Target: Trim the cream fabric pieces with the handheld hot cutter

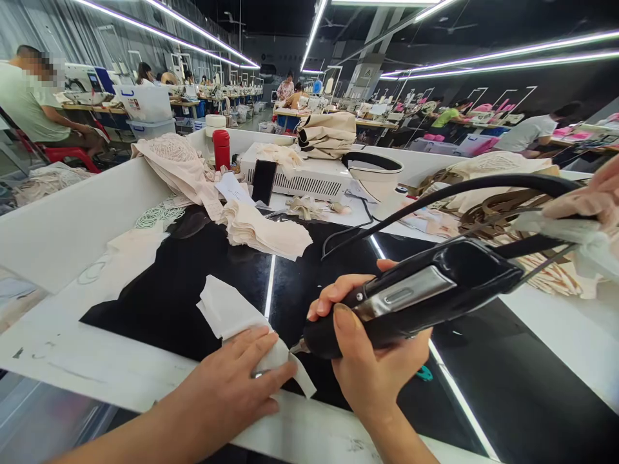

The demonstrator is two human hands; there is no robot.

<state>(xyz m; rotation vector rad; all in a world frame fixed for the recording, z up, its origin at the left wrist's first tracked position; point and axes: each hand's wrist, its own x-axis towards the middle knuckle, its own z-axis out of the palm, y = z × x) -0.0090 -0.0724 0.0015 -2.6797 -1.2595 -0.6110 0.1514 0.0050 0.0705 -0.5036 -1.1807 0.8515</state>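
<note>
A black handheld tool [425, 290] with a silver panel is in my right hand [367, 348], whose fingers wrap round its front end. The tool's thin metal tip touches or nearly touches the edge of a white fabric piece [227, 308]. My left hand [242, 380] lies on that fabric with its fingers spread, pressing it on the glossy black surface [178, 309]. One narrow end of the fabric sticks out between the hand and the tool. A thick black cable runs from the tool's rear to the upper right.
Behind lie stacked beige fabric pieces [265, 233], a black phone [264, 182], a white vented box [302, 177] and a red bottle [221, 149]. A teal object [424, 373] is beside my right wrist. Another person's hand [587, 203] is at the far right, near the cable.
</note>
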